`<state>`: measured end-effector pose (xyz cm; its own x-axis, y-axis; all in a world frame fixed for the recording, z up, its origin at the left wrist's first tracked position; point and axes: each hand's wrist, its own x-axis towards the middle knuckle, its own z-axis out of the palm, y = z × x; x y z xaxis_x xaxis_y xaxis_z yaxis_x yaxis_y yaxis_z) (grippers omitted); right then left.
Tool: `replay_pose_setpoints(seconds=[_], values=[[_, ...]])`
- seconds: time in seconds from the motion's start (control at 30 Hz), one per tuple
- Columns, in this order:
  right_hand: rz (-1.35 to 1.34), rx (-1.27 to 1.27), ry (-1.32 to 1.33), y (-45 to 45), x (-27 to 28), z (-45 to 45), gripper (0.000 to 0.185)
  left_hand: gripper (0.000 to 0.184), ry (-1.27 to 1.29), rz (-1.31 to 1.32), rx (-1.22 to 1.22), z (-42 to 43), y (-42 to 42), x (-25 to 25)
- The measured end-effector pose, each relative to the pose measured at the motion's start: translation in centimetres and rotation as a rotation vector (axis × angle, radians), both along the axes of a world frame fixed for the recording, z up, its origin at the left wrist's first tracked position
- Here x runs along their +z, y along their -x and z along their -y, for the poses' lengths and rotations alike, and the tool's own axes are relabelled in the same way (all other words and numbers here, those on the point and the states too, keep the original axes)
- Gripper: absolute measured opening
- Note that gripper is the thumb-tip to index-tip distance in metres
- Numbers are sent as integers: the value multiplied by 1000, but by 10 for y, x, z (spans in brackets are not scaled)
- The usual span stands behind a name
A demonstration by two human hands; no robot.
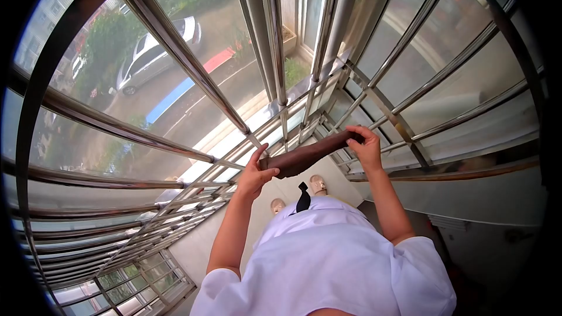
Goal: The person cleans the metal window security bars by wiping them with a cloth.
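Observation:
A dark brown strip of cloth-like material (pixel 310 156) is stretched between my two hands in front of the metal bars. My left hand (pixel 254 174) grips its wider left end, with the thumb across the front and the fingers behind. Higher up on the right, my right hand (pixel 365 141) pinches the narrower end between thumb and fingers. The strip slants upward to the right, and its lower edge sags a little.
Shiny metal bars (pixel 219 102) run in front of window glass on the left, ahead and right. A horizontal rail (pixel 456 171) crosses at the right. Below are the pale floor (pixel 234 231) and my feet in beige shoes (pixel 318 185). Outside stands a silver car (pixel 155 52).

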<state>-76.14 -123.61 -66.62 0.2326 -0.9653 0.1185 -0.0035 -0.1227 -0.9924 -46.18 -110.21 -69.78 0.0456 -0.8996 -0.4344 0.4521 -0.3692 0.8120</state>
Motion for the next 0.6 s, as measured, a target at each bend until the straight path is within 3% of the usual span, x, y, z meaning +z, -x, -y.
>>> replay_pose_setpoints(seconds=[0.07,0.1,0.13,0.17,0.23,0.27,0.3,0.37,0.4,0.43,0.5,0.57,0.6], values=[[-205,16,135,2,6,-1,44,78,91,109,-104,-1,1,-9],[-204,12,135,3,12,-2,44,61,100,382,-165,-2,7,0],[-391,23,219,4,19,-3,39,45,109,655,-223,-2,12,10],[-578,33,303,5,22,-3,34,45,111,658,-226,-1,17,22],[-687,31,339,9,18,-2,26,26,-59,1277,-390,5,26,43],[-798,32,372,11,16,-1,19,18,20,1392,-353,4,29,44],[-796,21,374,12,14,-1,19,18,29,1397,-356,5,27,40],[-860,-50,327,13,10,1,11,20,436,1515,-220,11,21,19],[-794,-69,339,17,-13,7,11,25,299,1180,-173,18,22,9],[-790,-80,343,16,-30,10,11,31,-4,879,-225,26,28,21],[143,344,-687,14,-49,10,13,30,148,945,-96,41,55,42],[574,309,-937,-22,-12,-19,19,30,348,1098,-154,54,88,60],[664,310,-965,-30,-28,-19,22,28,479,1090,-253,58,103,64]])
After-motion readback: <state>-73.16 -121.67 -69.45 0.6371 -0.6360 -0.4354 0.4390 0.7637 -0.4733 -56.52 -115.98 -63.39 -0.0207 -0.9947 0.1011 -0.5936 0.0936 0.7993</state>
